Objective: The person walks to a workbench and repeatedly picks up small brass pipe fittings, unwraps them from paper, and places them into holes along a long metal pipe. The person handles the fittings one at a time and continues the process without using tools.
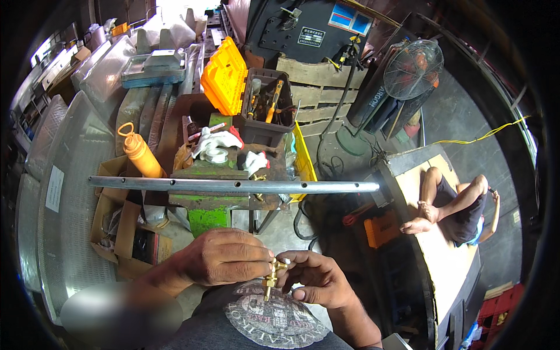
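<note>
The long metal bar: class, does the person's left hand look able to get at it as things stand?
Probably yes: nothing visible stands between the left hand and the metal bar, though that hand seems to hold the brass fitting and may need to let go first.

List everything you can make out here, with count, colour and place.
brass fitting: one, gold, lower centre
metal bar: one, silver, across the middle
bottle: one, orange, left of centre
toolbox: one, dark with orange lid, upper centre
cloths: two, white with red, centre
cardboard boxes: at least two, brown, lower left
fan: one, grey, upper right
pallet: one, wood-brown, upper centre
co-worker: one, dark shorts, right
shirt: one, dark grey, bottom centre
left hand: one, bare, on the brass fitting
right hand: one, bare, at the brass fitting
</note>
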`<state>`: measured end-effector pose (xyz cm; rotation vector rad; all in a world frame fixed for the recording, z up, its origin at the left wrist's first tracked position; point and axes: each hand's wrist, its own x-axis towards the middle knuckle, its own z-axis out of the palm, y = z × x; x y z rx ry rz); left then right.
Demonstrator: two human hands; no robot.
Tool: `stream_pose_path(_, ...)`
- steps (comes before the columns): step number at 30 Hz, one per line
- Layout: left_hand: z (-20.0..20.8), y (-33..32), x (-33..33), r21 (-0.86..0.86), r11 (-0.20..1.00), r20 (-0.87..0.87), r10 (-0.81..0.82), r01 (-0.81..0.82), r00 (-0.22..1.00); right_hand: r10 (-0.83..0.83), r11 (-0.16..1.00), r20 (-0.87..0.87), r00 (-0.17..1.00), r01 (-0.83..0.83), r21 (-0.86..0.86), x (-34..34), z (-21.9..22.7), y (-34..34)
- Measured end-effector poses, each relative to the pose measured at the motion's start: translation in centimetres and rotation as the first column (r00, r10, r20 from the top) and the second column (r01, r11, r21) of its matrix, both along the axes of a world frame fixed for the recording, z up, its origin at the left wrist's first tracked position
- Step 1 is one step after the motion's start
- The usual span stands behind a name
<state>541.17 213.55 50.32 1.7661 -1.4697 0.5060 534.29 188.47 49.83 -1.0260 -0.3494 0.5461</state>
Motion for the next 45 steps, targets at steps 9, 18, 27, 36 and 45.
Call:
stream_pose_path(9,0.4,0.0,-0.2,-0.002,1.000,-0.259,0.005,-0.006,0.966,0.002,0.991,0.024,1.000,0.001,-0.135,0.1,0.5,0.1)
stream_pose_path(18,-0.2,0.2,-0.6,-0.026,1.000,-0.616,-0.007,-0.011,0.787,0.022,0.988,0.038,0.999,-0.016,-0.152,0.6,0.1,0.0)
stream_pose_path(27,-0.2,-0.1,-0.4,-0.048,0.998,-0.750,-0.061,0.038,0.658,0.002,0.974,0.042,0.999,0.007,-0.226,0.6,0.1,-0.5)
stream_pose_path(36,-0.3,-1.0,-0.6,0.018,0.999,-0.799,-0.003,0.030,0.602,-0.028,0.912,0.197,0.980,0.106,-0.396,0.7,0.1,-1.1)
stream_pose_path(45,-0.5,-2.0,-1.2,0.103,0.994,-0.796,0.098,-0.026,0.597,-0.018,0.843,0.224,0.974,0.135,-0.520,0.3,0.7,-1.3)
